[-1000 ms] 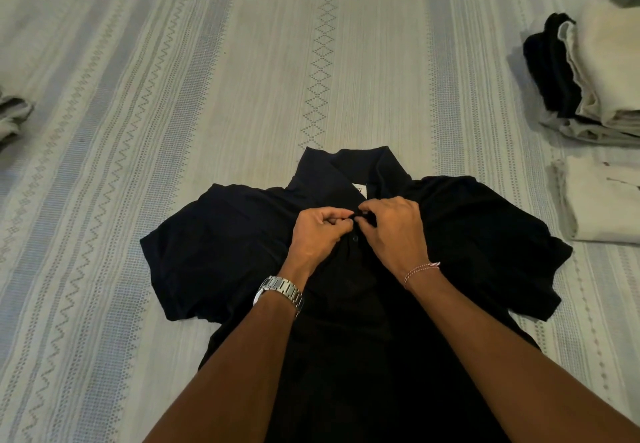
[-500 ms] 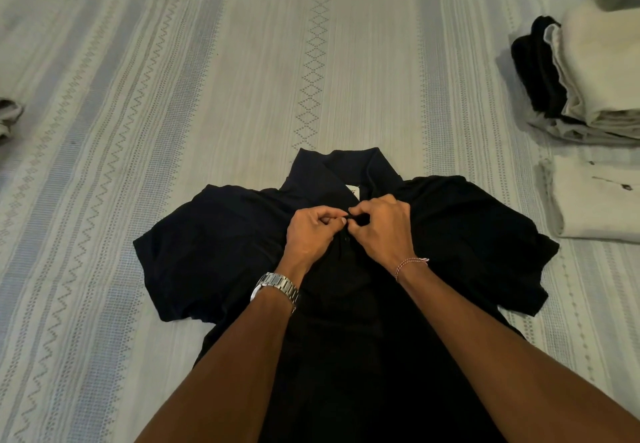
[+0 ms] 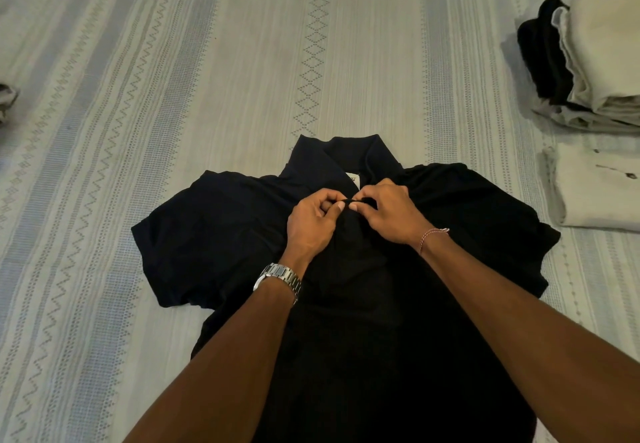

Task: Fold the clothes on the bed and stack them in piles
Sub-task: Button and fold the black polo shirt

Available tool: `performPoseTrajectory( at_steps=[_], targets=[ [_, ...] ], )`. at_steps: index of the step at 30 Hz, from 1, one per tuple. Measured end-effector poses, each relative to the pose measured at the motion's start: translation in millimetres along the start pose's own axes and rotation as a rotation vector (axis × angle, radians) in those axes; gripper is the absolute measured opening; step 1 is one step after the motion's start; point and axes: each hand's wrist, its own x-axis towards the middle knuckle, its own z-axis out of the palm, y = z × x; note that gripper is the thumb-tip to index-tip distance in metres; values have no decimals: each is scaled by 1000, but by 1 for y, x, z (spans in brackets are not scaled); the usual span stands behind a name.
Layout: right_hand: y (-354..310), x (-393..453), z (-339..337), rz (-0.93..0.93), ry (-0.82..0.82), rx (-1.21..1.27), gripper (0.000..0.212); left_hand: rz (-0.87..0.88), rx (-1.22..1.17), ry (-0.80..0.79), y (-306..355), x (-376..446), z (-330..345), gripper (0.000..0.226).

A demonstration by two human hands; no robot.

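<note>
Buttoning the collar before the fold

Both arms are reaching up the frame's centre: the left hand (image 3: 313, 223) and right hand (image 3: 389, 216) are pinching the placket of the black polo shirt (image 3: 214, 235), lying lengthwise on the bed (image 3: 207, 62), collar farthest; folded piles (image 3: 602, 58) are sitting upper right.

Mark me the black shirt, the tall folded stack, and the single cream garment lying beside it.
black shirt (image 3: 214, 235): head view, on its flat left sleeve and shoulder panel.
tall folded stack (image 3: 602, 48): head view, on the cream top layer.
single cream garment (image 3: 595, 197): head view, middle of its folded face.
</note>
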Motion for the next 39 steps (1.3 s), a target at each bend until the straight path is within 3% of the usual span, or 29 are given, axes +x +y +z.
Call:
performPoseTrajectory(
  at_steps=[25, 31, 39],
  targets=[
    [-5, -2, -9, 141, -50, 363, 18, -2, -66, 45, -6, 3, 1, 23],
    [-7, 5, -4, 152, -57, 218, 16, 0, -51, 68, -1, 0, 2, 21],
    [-14, 7, -5, 140, -141, -35, 29, -41, -149, -62, 0, -1, -7, 28]
  ],
)
